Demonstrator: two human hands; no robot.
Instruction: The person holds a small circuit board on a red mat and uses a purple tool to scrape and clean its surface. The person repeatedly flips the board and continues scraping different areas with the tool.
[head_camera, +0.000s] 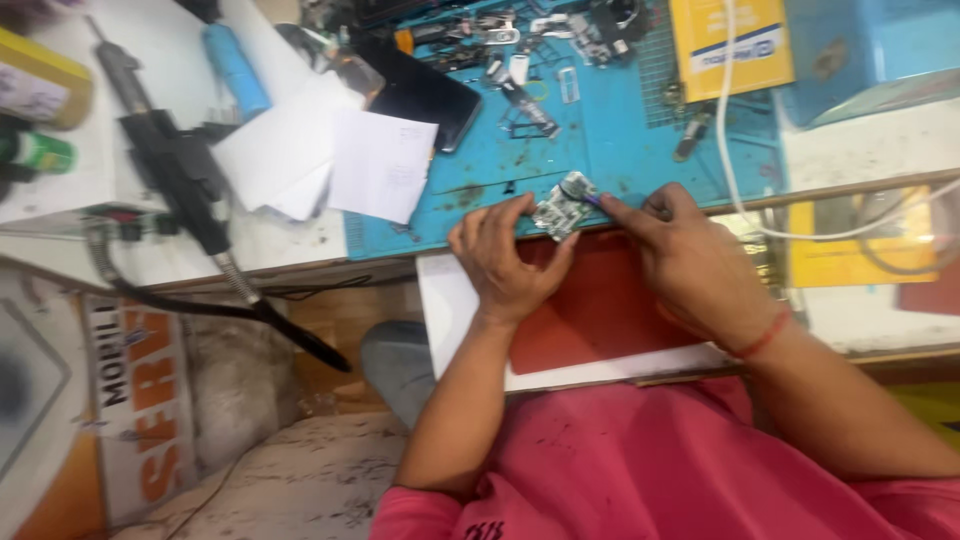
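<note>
Blue mat (640, 150): papers (330, 160), phone (425, 95) beside held circuit board (562, 206).

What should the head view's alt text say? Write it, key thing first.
Two bare hands hold a small circuit board at the edge of a blue work mat: the left hand grips it, the right hand touches its top. White papers and a black soldering tool lie left.
</note>
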